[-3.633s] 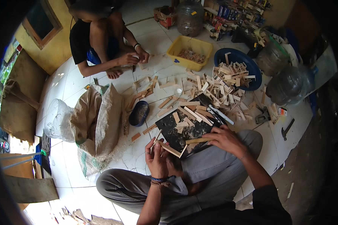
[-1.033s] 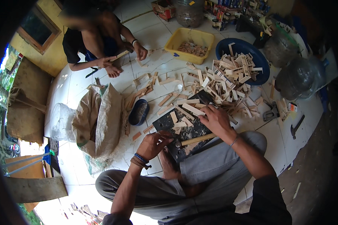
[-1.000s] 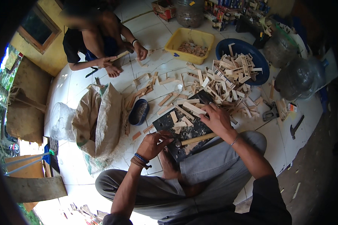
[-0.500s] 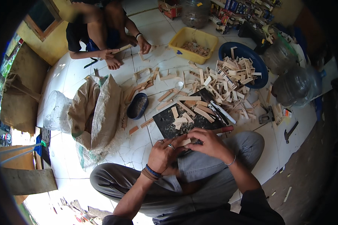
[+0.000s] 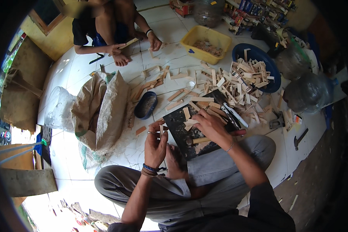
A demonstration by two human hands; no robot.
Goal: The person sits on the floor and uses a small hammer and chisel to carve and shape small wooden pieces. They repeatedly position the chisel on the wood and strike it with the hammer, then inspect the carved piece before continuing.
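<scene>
Below, wood offcuts (image 5: 236,79) litter, seemingly, white tiles (image 5: 174,58).

I see a white tiled floor (image 5: 170,63) carrying everything here. Taking the dark board (image 5: 199,125) in front of my knees as the landmark: a heap of short wooden pieces (image 5: 224,83) lies just beyond it and spills onto it. A small dark blue oval dish (image 5: 145,105) sits just left of the board, and an open burlap sack (image 5: 104,112) lies further left. Beyond the heap I make out a yellow tub (image 5: 206,40) and a round blue basin (image 5: 259,67). A hammer (image 5: 299,138) lies well right of the board.
</scene>
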